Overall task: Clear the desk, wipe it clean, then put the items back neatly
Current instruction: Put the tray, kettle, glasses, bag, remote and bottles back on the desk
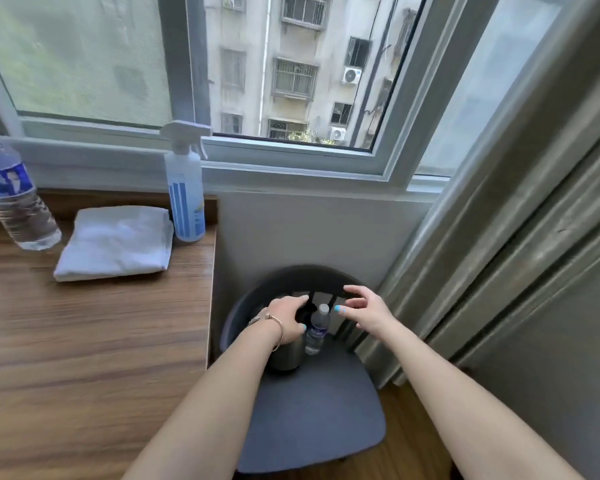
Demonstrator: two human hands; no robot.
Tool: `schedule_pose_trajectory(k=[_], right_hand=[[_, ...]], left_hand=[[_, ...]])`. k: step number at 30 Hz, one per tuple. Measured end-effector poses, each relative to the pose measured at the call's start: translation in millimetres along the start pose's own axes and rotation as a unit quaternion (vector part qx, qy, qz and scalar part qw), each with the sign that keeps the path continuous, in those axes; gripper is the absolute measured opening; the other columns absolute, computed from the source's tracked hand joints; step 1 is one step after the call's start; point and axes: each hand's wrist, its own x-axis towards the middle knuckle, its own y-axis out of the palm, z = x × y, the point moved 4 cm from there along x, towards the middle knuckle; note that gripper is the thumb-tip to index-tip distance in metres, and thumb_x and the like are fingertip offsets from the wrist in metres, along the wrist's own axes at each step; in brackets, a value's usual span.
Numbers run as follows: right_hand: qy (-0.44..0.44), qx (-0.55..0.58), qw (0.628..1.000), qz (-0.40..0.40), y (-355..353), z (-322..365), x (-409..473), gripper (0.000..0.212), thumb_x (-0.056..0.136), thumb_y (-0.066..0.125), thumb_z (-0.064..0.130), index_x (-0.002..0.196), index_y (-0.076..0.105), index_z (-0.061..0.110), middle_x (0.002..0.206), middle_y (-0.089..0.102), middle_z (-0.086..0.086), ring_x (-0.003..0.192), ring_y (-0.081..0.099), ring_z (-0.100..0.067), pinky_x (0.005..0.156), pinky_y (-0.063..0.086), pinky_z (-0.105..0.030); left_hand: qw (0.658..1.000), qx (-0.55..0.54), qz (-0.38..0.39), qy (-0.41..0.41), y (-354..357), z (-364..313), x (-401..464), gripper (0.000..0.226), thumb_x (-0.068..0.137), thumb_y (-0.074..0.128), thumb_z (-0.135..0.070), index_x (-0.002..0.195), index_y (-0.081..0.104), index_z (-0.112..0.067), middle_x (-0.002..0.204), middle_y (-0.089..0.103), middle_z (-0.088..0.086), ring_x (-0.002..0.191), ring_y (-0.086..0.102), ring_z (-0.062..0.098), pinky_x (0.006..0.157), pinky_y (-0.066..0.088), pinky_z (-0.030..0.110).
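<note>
Down on the blue chair seat beside the desk, left hand is wrapped over the top of a dark metal flask. Right hand hovers open, fingers spread, just right of a small water bottle touching the flask. Folded white cloth, spray bottle and bigger water bottle sit on the desk.

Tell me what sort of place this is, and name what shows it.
Probably a bedroom or small study in an upper-floor flat. A wooden desk stands under a sliding window that looks out on an apartment block, a grey chair sits beside the desk, and a curtain hangs at the right.
</note>
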Motion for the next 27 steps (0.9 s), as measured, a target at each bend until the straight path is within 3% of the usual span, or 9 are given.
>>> schedule_pose_trajectory(k=[3,6,14,19,23,27], right_hand=[[-0.072,-0.091,0.993,0.014,-2,-21,28,0.076,0.079,0.077,0.039,0.142,0.036,0.047,0.123,0.050,0.006,0.090,0.058,-0.011,0.091,0.050,-0.033],[-0.097,-0.177,0.978,0.055,9,-42,51,0.081,0.076,0.074,0.045,0.141,0.026,0.058,0.124,0.042,0.014,0.110,0.052,-0.008,0.095,0.047,-0.035],[-0.051,-0.117,0.988,0.083,56,-119,125,0.080,0.079,0.076,0.021,0.145,0.036,0.040,0.135,0.045,-0.003,0.130,0.043,-0.018,0.102,0.034,-0.023],[-0.041,-0.079,0.996,0.027,72,-160,168,0.091,0.075,0.079,0.011,0.148,0.032,0.038,0.143,0.038,-0.007,0.135,0.036,-0.023,0.113,0.030,-0.031],[-0.056,-0.054,0.997,0.017,77,-181,198,0.103,0.074,0.080,0.007,0.152,0.021,0.040,0.150,0.030,-0.006,0.137,0.032,-0.019,0.113,0.026,-0.028],[-0.062,-0.045,0.996,0.044,84,-198,221,0.104,0.073,0.081,0.005,0.152,0.022,0.037,0.154,0.031,-0.002,0.141,0.029,-0.015,0.109,0.023,-0.020]], left_hand=[[0.999,-0.035,-0.019,-0.034,24,4,24,0.077,0.081,0.057,-0.031,0.150,0.022,-0.037,0.154,0.031,-0.005,0.139,0.033,0.023,0.113,0.032,0.038],[0.995,-0.061,-0.055,-0.058,45,5,37,0.080,0.085,0.058,-0.026,0.152,0.016,-0.031,0.156,0.026,-0.004,0.142,0.026,0.020,0.114,0.029,0.037],[0.994,-0.043,-0.045,-0.091,108,32,92,0.086,0.088,0.060,-0.033,0.153,0.004,-0.034,0.159,0.016,-0.005,0.146,0.014,0.017,0.115,0.025,0.034],[0.994,-0.011,-0.029,-0.109,139,66,127,0.086,0.089,0.061,-0.034,0.153,0.004,-0.035,0.160,0.014,-0.006,0.146,0.011,0.016,0.115,0.024,0.034],[0.998,-0.003,0.013,-0.061,149,78,166,0.092,0.085,0.066,-0.033,0.152,0.004,-0.034,0.161,0.012,-0.003,0.148,0.008,0.017,0.118,0.017,0.033],[1.000,0.000,0.008,-0.015,149,75,208,0.095,0.082,0.069,-0.031,0.152,0.005,-0.034,0.160,0.018,0.002,0.147,0.014,0.022,0.119,0.017,0.035]])
